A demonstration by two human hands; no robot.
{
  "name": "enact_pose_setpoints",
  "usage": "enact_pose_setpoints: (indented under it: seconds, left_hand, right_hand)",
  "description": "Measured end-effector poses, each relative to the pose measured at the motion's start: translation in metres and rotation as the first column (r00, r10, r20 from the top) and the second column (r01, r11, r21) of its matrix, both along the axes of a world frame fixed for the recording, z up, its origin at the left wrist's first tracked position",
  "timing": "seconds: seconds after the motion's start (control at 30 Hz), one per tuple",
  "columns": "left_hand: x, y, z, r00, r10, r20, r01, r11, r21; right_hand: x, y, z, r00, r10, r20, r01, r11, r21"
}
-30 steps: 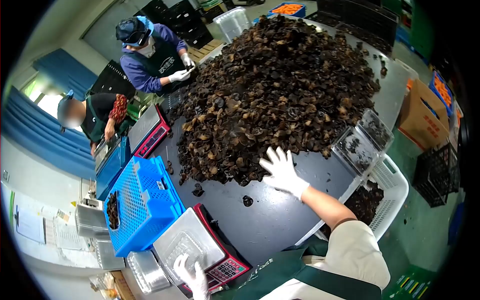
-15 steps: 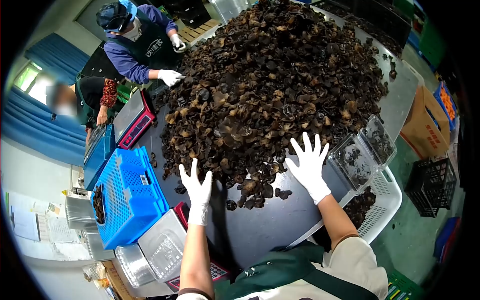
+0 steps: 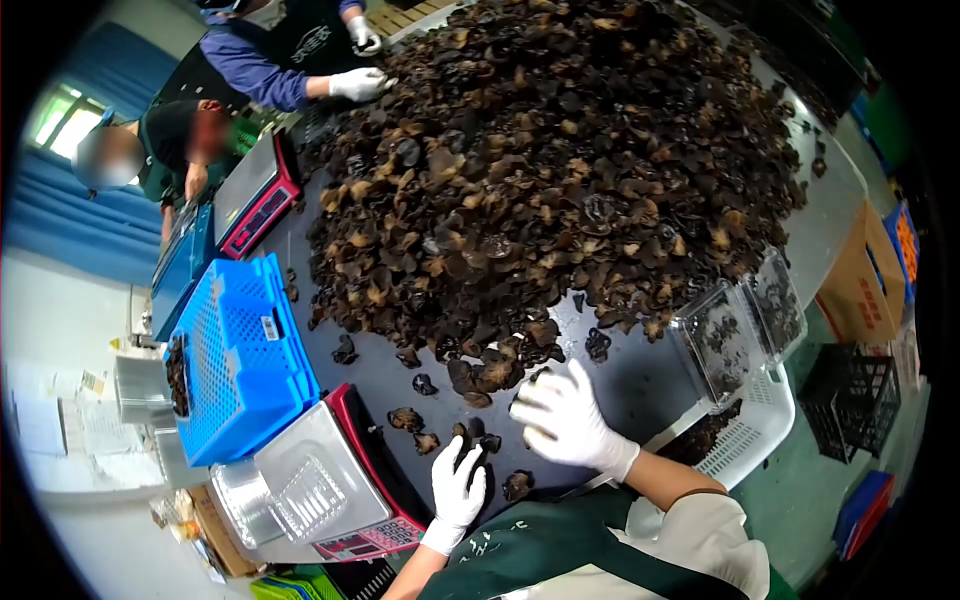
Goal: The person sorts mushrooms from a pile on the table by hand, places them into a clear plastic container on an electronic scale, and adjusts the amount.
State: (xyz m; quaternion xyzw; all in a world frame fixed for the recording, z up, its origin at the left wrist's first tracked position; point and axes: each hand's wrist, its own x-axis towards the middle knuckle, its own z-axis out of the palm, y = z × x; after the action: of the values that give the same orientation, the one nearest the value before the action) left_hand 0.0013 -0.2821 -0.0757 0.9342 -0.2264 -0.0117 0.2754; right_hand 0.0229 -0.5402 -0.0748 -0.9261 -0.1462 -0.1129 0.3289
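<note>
A large heap of dark brown wood ear mushrooms (image 3: 560, 190) covers the grey table (image 3: 640, 400). My left hand (image 3: 458, 495), in a white glove, is low at the table's near edge, fingers stretched out and fingertips right at a few loose wood ears (image 3: 480, 437). Also gloved, my right hand (image 3: 572, 425) hovers just in front of the heap, fingers loosely bent and thumb apart. Several single wood ears (image 3: 404, 419) lie scattered left of my hands. An open clear plastic box (image 3: 716, 345) with dark bits in it sits right of the heap.
A scale (image 3: 315, 470) bearing clear plastic lids stands left, beside a blue crate (image 3: 245, 350). Another scale (image 3: 258, 200) is farther back. A white basket (image 3: 765, 425) hangs by the right edge. Across the table, a gloved co-worker's hand (image 3: 358, 84) touches the heap; another person bends nearby.
Both hands have drawn back from the heap towards me, the left down and right, the right down and left. Loose wood ears now lie spread along the near table.
</note>
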Motion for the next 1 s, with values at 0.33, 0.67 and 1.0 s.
enact_pose_setpoints:
  seconds: [0.33, 0.67, 1.0]
  left_hand:
    - [-0.031, 0.004, 0.01, 0.978, 0.182, -0.099, -0.174, 0.981, 0.08]
    - [-0.032, 0.006, 0.011, 0.967, 0.253, -0.007, -0.251, 0.96, 0.123]
    - [-0.045, 0.02, 0.008, 0.943, 0.22, -0.249, -0.169, 0.963, 0.211]
  right_hand:
    - [0.055, 0.022, -0.019, 0.993, -0.074, -0.09, 0.052, 0.974, -0.223]
    - [-0.007, -0.103, 0.036, 0.451, 0.747, -0.488, -0.346, 0.651, 0.675]
    - [-0.021, -0.007, 0.014, 0.847, 0.38, -0.371, -0.19, 0.869, 0.457]
